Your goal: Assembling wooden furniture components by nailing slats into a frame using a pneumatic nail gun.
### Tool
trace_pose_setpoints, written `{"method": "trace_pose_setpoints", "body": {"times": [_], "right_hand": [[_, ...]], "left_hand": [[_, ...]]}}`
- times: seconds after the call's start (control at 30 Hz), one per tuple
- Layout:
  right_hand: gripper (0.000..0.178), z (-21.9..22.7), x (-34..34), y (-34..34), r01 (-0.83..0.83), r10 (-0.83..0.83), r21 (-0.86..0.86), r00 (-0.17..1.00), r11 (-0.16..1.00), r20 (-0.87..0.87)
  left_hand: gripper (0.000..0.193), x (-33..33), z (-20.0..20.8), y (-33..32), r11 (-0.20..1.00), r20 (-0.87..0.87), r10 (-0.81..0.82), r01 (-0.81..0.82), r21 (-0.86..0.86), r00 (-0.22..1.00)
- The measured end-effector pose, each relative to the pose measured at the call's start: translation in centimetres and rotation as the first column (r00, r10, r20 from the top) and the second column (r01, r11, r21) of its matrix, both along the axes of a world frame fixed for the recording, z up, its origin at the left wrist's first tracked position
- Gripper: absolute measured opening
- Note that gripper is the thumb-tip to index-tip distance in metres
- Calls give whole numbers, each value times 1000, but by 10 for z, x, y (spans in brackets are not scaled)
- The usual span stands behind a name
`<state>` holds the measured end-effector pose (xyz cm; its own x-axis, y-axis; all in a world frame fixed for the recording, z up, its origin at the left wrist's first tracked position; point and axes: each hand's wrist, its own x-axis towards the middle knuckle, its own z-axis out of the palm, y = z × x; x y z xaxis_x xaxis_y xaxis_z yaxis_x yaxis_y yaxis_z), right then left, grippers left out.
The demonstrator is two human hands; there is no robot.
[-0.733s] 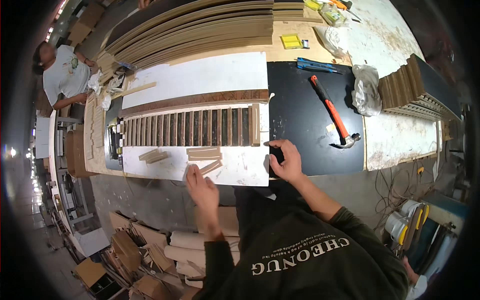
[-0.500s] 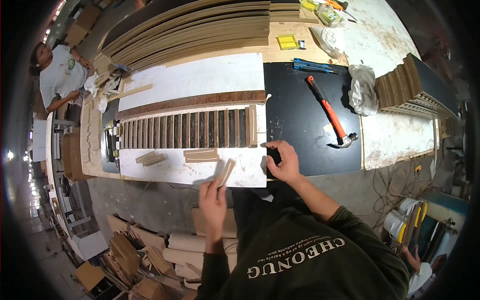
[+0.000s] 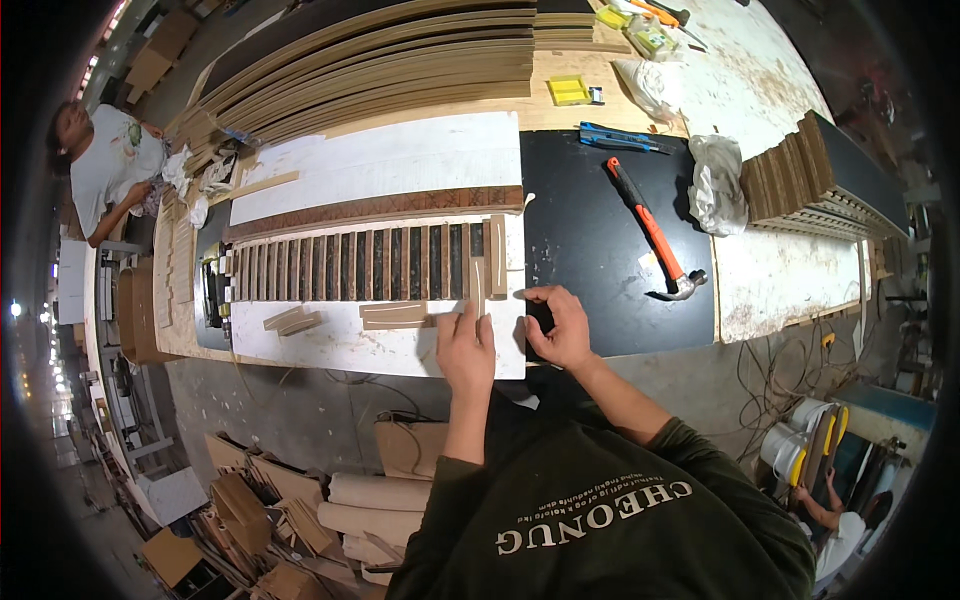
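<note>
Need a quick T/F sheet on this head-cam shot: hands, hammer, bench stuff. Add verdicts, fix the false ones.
1. The left hand holds a light-brown strip. True.
2. The hammer lies on the black panel. True.
3. The right hand is gripping the hammer. False: the right hand is at the edge of the white board, and no tool shows in it.
4. The yellow box lies farther from the person than the hammer. True.
5. The crumpled pale bag sits left of the hammer. False: the crumpled pale bag is to the right of it.
</note>
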<state>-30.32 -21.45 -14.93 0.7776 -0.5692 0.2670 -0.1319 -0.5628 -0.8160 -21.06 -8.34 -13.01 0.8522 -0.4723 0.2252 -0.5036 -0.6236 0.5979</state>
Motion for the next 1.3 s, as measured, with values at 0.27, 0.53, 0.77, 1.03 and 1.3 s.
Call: {"method": "trace_pose_setpoints", "body": {"times": [0.27, 0.53, 0.77, 1.03, 1.3], "right_hand": [[33, 1, -1, -3, 25, -25, 9, 1000, 1000, 11], [33, 2, 1, 0, -2, 2, 15, 1000, 1000, 5], [34, 2, 0, -2, -9, 10, -28, 1000, 1000, 24], [33, 0, 0, 0, 4, -4, -30, 1000, 1000, 16], [34, -1, 1, -1, -10, 11, -46, 1000, 999, 9]], "left_hand": [[53, 32, 5, 21, 991, 246, 14, -47, 128, 969], [73, 28, 4, 111, 984, -73, 168, -164, 66, 983], [42, 33, 15, 93, 992, 0, -100, 100, 78, 995], [30, -1, 12, 62, 989, -131, 23, -41, -140, 991], [29, 20, -5, 22, 998, -43, 35, -37, -48, 998]]}}
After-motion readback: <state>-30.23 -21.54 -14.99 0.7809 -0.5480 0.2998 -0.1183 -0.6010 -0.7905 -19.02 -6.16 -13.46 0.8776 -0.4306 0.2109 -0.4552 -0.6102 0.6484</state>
